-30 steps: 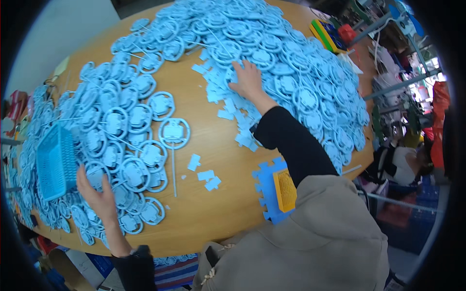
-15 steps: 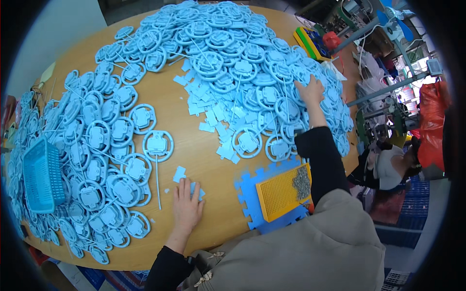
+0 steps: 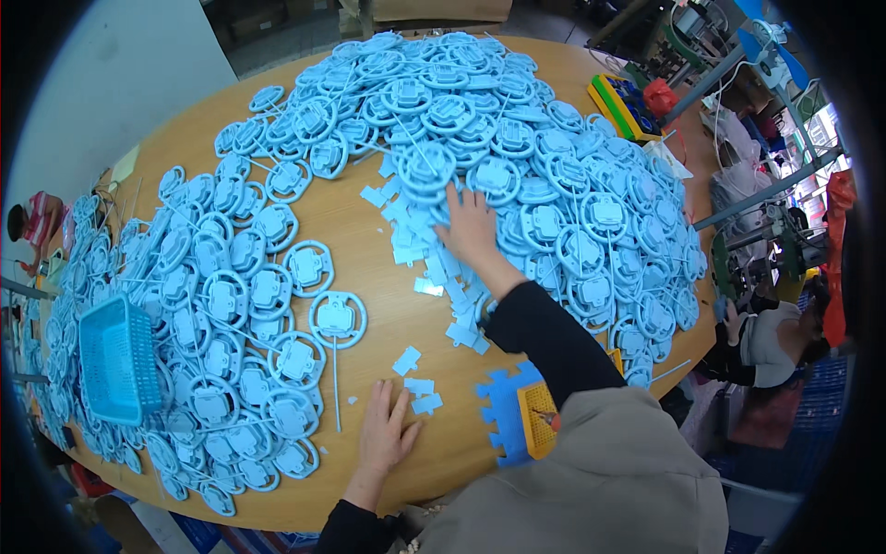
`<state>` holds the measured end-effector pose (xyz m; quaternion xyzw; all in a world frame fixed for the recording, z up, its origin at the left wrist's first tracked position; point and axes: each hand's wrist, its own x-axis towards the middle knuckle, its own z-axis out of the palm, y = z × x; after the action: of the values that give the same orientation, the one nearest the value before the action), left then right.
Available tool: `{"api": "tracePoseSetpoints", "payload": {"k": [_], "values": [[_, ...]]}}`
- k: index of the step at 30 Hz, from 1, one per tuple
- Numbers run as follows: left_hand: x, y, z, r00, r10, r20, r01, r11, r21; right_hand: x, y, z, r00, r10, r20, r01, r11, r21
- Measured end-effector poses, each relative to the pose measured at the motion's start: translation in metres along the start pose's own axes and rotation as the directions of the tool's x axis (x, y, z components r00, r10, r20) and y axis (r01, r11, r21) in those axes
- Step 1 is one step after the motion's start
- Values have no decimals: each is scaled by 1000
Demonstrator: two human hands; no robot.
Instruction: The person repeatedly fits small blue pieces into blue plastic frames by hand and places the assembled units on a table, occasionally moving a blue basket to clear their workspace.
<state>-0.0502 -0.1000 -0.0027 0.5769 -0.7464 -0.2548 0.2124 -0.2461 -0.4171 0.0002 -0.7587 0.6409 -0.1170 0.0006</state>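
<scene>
My right hand (image 3: 471,229) reaches over the large heap of light-blue toy steering wheels (image 3: 554,189), fingers spread, its tips against a wheel at the heap's inner edge. Just left of that hand lie loose flat light-blue plastic plates (image 3: 406,249), scattered along the heap. On the wooden table near me rests my left hand (image 3: 383,443), palm down with fingers stretched, holding nothing. A few small flat plates (image 3: 423,388) lie just beyond its fingertips. A single steering wheel (image 3: 337,319) with a thin rod sits farther up on the table.
More steering wheels (image 3: 221,300) cover the left side, with a blue plastic basket (image 3: 146,369) among them. My right arm partly hides a yellow tray (image 3: 537,425) on a blue foam mat (image 3: 503,402). A yellow-green box (image 3: 628,109) stands far right. People (image 3: 775,342) are at both sides.
My right hand has moved left across the heap, from its right side to the inner edge by the loose plates. My left hand has drawn back from the small plates, uncovering them. The view has shifted.
</scene>
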Motion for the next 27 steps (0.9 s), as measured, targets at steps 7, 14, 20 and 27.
{"api": "tracePoseSetpoints", "payload": {"k": [7, 14, 20, 27], "values": [[55, -3, -20, 994, 81, -71, -87, 993, -75, -44, 1, -52, 963, -159, 220, 159, 987, 17], [235, -69, -40, 963, -108, -248, 163, 963, 214, 27, -10, -46, 933, -328, 151, 281, 923, 264], [348, -93, -21, 967, -180, -178, 223, 937, 267, 58, 14, 14, 983, -159, 94, 129, 954, 269], [309, -84, -12, 998, 33, -53, -21, 976, 216, 59, -8, -22, 957, -170, 235, 76, 929, 363]]}}
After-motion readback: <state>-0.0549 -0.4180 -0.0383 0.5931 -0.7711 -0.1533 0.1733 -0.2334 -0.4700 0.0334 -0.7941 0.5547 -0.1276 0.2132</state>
